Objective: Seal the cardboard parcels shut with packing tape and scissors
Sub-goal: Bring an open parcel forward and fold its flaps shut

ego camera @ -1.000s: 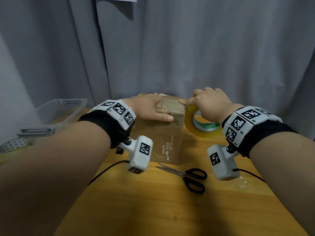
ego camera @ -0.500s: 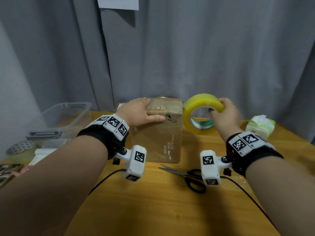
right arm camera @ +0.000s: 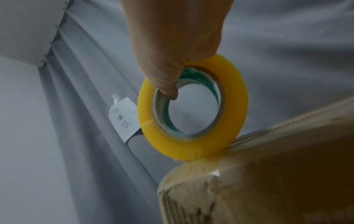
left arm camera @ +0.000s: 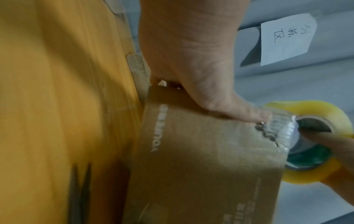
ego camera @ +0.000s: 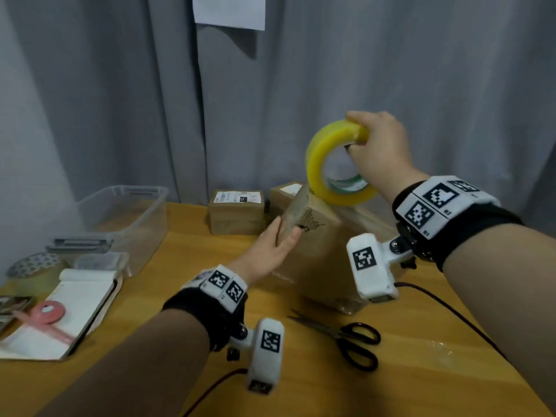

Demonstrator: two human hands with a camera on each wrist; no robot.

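A right hand [ego camera: 379, 152], raised, closes its grip on a yellow tape roll [ego camera: 334, 164] over a cardboard parcel [ego camera: 323, 251] on the tabletop [ego camera: 301, 386], while the left hand [ego camera: 270, 248] pins the tape strip [ego camera: 296, 209] flat-fingered against the parcel's side; scissors [ego camera: 346, 338] lie nearby.

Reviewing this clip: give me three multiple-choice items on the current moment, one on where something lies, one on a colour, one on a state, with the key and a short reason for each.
1. Where do the black-handled scissors lie?
A. on the wooden table in front of the nearest brown cardboard parcel
B. inside the clear plastic bin
C. in the left hand

2. What colour is the roll of packing tape?
A. red
B. yellow
C. black

3. What is the right hand doing?
A. lying flat on the table
B. gripping the tape roll above the parcel
C. holding the scissors

Key: 1 A, the scissors rest untouched on the table; 2 B, the roll looks yellow in all views; 3 B, the thumb hooks through the core while the left hand presses the strip down.
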